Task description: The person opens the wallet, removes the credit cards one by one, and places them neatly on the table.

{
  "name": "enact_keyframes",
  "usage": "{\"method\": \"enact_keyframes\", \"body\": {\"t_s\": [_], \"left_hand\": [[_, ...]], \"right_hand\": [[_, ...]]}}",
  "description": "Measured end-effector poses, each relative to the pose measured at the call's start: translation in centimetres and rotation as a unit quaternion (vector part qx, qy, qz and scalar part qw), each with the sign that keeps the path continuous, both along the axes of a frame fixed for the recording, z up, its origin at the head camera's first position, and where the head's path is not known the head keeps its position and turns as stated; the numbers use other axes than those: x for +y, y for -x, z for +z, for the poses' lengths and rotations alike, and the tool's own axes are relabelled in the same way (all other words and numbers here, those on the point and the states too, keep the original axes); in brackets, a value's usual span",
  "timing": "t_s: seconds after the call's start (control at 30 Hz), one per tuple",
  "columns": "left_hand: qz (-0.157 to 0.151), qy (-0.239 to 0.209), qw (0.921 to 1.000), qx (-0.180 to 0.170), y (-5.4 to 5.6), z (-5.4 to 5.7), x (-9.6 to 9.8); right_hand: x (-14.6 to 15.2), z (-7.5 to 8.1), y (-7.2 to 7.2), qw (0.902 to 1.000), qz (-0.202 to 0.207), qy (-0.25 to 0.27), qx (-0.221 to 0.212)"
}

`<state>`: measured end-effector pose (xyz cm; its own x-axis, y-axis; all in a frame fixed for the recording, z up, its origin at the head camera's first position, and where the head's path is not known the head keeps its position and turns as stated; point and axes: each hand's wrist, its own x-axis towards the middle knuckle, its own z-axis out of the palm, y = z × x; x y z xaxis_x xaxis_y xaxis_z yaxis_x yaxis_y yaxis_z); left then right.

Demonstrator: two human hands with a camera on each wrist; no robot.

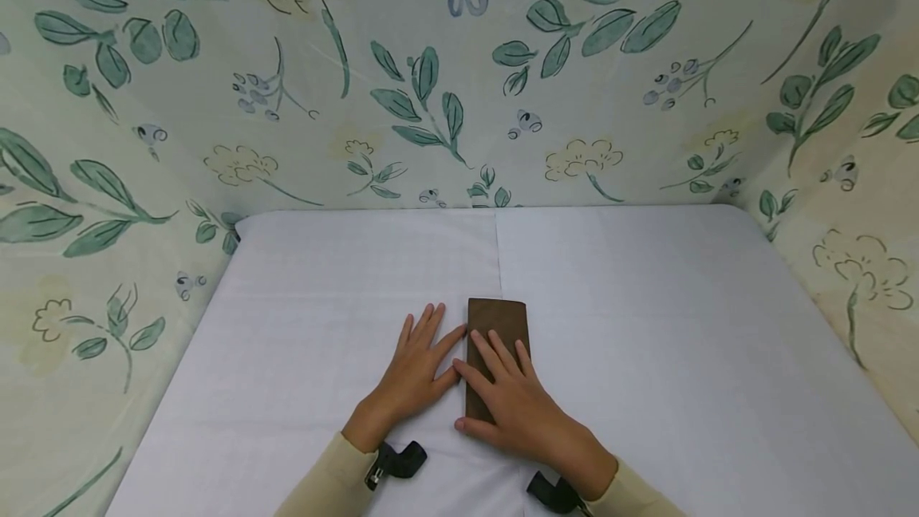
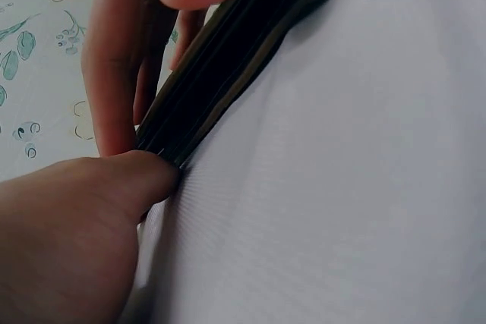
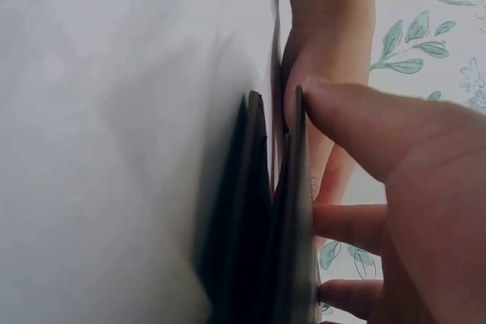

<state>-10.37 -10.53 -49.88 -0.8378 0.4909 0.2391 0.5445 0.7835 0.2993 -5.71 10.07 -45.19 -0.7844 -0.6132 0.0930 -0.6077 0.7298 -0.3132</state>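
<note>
A long brown wallet (image 1: 497, 317) lies on the white cloth in the head view, its long sides running away from me. My right hand (image 1: 517, 413) rests across its top with fingers spread, the thumb near its lower left corner. Thumb and index fingertip of my left hand (image 1: 412, 373) touch the wallet's left edge; its other fingers stretch flat over the cloth. From the left wrist, the dark layered edge of the wallet (image 2: 220, 73) shows beside the thumb. In the right wrist view the two halves of the wallet (image 3: 300, 187) stand slightly apart at one end.
A white cloth (image 1: 345, 262) with a crease down its middle covers the table. Floral fabric (image 1: 431, 134) hangs behind and along both sides. Black wrist cameras (image 1: 405, 459) sit at both cuffs of the light sleeves.
</note>
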Motion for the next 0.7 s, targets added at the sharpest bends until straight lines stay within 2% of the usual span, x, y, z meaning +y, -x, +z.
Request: {"method": "enact_keyframes", "body": {"t_s": [0.43, 0.7], "left_hand": [[0.002, 0.005, 1.0, -0.005, 0.0, 0.12, 0.02], [0.004, 0.002, 0.9999, -0.012, -0.07, 0.27, 0.05]], "right_hand": [[-0.26, -0.24, 0.19, 0.9994, -0.014, 0.017, 0.028], [-0.45, -0.16, 0.29, 0.9983, -0.03, 0.047, 0.016]]}}
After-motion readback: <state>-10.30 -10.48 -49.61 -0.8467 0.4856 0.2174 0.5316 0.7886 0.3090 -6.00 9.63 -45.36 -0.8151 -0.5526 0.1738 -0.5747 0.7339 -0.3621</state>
